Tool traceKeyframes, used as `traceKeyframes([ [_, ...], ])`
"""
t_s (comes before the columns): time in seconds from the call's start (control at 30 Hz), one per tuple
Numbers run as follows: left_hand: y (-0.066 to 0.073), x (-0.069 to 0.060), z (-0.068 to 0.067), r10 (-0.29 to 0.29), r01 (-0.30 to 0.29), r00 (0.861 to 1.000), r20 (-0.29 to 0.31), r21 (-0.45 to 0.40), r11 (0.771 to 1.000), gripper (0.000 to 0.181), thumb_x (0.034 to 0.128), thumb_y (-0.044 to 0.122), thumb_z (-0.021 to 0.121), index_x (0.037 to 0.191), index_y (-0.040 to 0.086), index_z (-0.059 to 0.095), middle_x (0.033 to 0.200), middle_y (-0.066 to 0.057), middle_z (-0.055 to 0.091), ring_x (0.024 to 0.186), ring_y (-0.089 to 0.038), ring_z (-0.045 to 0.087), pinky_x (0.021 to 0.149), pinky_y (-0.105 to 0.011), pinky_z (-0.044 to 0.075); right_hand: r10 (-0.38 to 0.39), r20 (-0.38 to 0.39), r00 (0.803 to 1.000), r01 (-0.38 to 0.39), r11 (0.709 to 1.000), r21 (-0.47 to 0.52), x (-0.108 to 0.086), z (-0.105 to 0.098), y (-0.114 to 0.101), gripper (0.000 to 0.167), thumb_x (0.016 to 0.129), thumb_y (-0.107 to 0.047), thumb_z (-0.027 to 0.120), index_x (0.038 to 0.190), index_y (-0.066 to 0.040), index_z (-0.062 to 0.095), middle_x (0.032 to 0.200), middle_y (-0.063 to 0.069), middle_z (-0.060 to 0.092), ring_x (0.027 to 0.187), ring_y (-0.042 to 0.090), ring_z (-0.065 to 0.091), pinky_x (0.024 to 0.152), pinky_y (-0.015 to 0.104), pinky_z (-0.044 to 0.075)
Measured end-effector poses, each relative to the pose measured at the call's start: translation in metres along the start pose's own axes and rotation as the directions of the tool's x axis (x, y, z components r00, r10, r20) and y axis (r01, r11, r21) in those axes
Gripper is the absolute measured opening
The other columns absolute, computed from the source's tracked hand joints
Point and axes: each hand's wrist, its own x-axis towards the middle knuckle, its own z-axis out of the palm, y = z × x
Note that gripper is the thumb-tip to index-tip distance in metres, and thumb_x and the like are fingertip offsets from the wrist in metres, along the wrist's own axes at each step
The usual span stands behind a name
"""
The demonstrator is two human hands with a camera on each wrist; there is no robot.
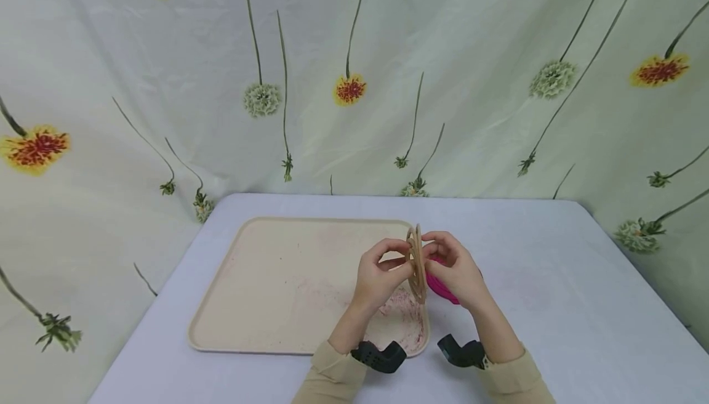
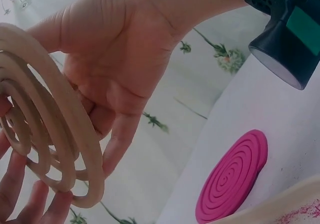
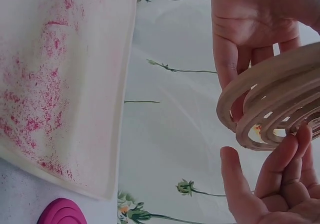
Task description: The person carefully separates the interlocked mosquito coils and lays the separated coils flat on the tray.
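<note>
Both hands hold a tan openwork disc of ring-like bands (image 1: 418, 274) upright, edge-on in the head view, above the tray's right edge. My left hand (image 1: 376, 278) grips it from the left with bent fingers. My right hand (image 1: 458, 268) holds it from the right, its fingertips against the bands. Gaps between the bands show in the left wrist view, where the disc (image 2: 75, 119) looks layered. A magenta disc with concentric grooves (image 2: 230, 179) lies flat on the table beside the tray, partly hidden behind my right hand in the head view.
A cream rectangular tray (image 1: 266, 293) lies on the white-covered table (image 1: 554, 281), with pink residue (image 3: 37, 114) smeared at its right end. Black wrist cameras (image 1: 382, 356) sit on both wrists. A flower-print cloth (image 1: 471, 40) hangs behind the table.
</note>
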Motion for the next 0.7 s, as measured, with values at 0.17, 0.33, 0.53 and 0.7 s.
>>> traceKeyframes([
  [0.17, -0.0010, 0.0003, 0.0011, 0.008, -0.008, 1.000, -0.013, 0.013, 1.000, 0.020, 0.0787, -0.007, 0.067, 0.098, -0.009, 0.063, 0.099, -0.022, 0.061, 0.096, -0.028, 0.059, 0.083, -0.037, 0.053, 0.023, 0.000, 1.000, -0.023, 1.000, 0.017, 0.0012, 0.0007, 0.0006, 0.037, 0.084, 0.008, 0.056, 0.119, 0.009, 0.047, 0.090, 0.011, 0.058, 0.084, 0.014, 0.059, 0.078, 0.022, 0.050],
  [0.33, -0.0012, -0.0004, 0.0019, 0.006, -0.006, 1.000, -0.019, 0.023, 1.000, 0.020, 0.0794, -0.007, 0.066, 0.099, -0.009, 0.063, 0.100, -0.022, 0.061, 0.099, -0.030, 0.058, 0.085, -0.039, 0.052, 0.018, 0.001, 1.000, -0.018, 0.999, 0.037, 0.0009, 0.0010, 0.0009, 0.037, 0.084, 0.009, 0.055, 0.120, 0.010, 0.046, 0.089, 0.010, 0.057, 0.083, 0.013, 0.059, 0.078, 0.021, 0.051],
  [0.53, 0.0011, -0.0008, 0.0021, 0.007, -0.006, 0.999, -0.033, 0.035, 0.999, 0.022, 0.0787, -0.007, 0.068, 0.100, -0.007, 0.063, 0.103, -0.020, 0.057, 0.102, -0.031, 0.058, 0.086, -0.040, 0.052, 0.025, -0.027, 0.999, -0.025, 1.000, 0.005, 0.0006, 0.0015, 0.0000, 0.040, 0.082, 0.009, 0.056, 0.121, 0.007, 0.046, 0.096, 0.013, 0.054, 0.092, 0.019, 0.054, 0.082, 0.026, 0.049],
  [0.7, 0.0015, -0.0016, 0.0013, 0.006, -0.003, 0.998, -0.058, 0.049, 0.999, 0.031, 0.0795, -0.005, 0.068, 0.109, -0.006, 0.058, 0.118, -0.018, 0.051, 0.108, -0.035, 0.054, 0.087, -0.045, 0.051, 0.032, -0.034, 0.999, -0.033, 0.999, -0.029, 0.0010, 0.0021, -0.0007, 0.045, 0.085, 0.006, 0.058, 0.127, 0.002, 0.045, 0.127, 0.018, 0.048, 0.120, 0.034, 0.045, 0.096, 0.047, 0.043],
])
